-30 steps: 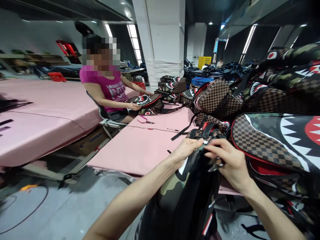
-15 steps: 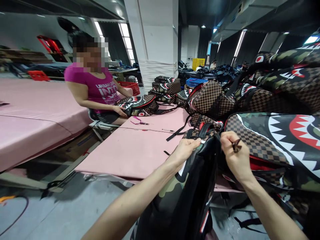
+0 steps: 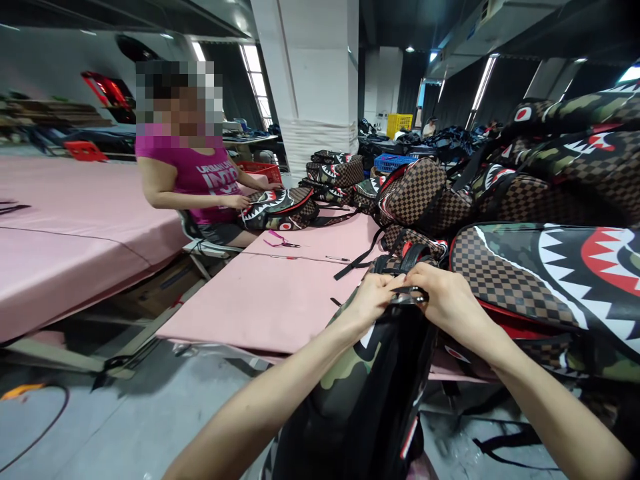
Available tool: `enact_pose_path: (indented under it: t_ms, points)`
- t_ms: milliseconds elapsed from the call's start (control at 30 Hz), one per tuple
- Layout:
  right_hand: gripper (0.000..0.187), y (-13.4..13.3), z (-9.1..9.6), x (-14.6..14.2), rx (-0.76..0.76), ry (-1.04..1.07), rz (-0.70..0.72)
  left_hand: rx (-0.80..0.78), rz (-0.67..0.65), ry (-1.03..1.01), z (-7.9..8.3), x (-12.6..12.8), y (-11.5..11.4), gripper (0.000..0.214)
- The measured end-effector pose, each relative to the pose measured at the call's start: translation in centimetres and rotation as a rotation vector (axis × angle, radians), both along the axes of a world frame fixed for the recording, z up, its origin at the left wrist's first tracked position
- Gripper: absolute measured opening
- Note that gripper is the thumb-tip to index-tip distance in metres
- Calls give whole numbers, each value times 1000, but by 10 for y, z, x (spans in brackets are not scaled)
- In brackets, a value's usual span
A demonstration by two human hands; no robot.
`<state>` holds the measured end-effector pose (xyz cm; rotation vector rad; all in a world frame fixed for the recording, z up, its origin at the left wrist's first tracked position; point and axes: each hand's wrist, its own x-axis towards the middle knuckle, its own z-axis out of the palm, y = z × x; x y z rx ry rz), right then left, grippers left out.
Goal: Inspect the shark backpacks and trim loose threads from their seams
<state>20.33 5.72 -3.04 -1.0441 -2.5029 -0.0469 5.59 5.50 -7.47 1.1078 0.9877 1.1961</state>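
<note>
A camouflage-and-black backpack [image 3: 350, 400] stands tilted in front of me, its black back panel turned to the right. My left hand [image 3: 373, 300] is closed on its top edge, near the carry handle [image 3: 416, 255]. My right hand [image 3: 445, 297] has its fingers closed around a small shiny metal tool, which looks like thread snips [image 3: 410, 295], at that same edge. Both hands nearly meet there, and the fingers partly hide the tool. To the right lies a large checkered backpack [image 3: 520, 273] with a printed shark mouth, its red lining showing.
A pink-covered table [image 3: 250, 307] lies ahead, with pink-handled cutters [image 3: 283, 240] and a pen [image 3: 337, 259] on it. A seated co-worker in a purple shirt [image 3: 200, 170] handles another backpack [image 3: 280, 207]. Piled bags [image 3: 545, 197] rise at the right. Behind stands a white pillar [image 3: 320, 80].
My right hand has moved left from beside the backpack to its top edge, bringing the metal tool against it. My left hand stays there. The co-worker's near hand has shifted slightly on their bag.
</note>
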Motion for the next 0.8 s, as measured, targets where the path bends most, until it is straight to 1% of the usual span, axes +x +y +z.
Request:
enact_pose_path:
  t_ms: [100,133,200,233,300,367,400,467,533,600,633,700,800]
  points:
    - [27,-6,-7,-3,104,-88,-32,20,49,122,-1,1,1,50]
    - [25,-7,-11,-3,120,-69,-37,29,62,151,-2,1,1,51]
    - [20,-6,-18,-3,94,77,-15,62,69,180,-3,1,2,51]
    - [17,-4,-20,-1,49,194,7,79,67,188,-4,1,2,51]
    - [13,0,-21,4,-101,449,38,99,59,204,-5,0,2,50]
    - [20,3,-19,11,-258,636,15,104,57,229,-6,-1,2,48]
    - [22,4,-19,15,-308,681,-7,110,61,246,-6,-1,2,47]
    - [23,3,-19,22,-323,672,-35,138,99,284,-7,-2,1,41]
    - [20,0,-21,29,-262,588,-40,190,157,326,-7,-5,-1,27]
    - [14,-2,-24,34,-207,491,-44,294,211,394,-5,-8,-5,13]
    - [11,-3,-26,36,-193,454,-49,367,230,446,-4,-9,-9,10]
    - [8,-4,-27,39,-182,413,-58,530,267,563,-2,-11,-16,18]
    - [17,-5,-26,42,-156,389,-112,720,312,748,3,-12,-28,31]
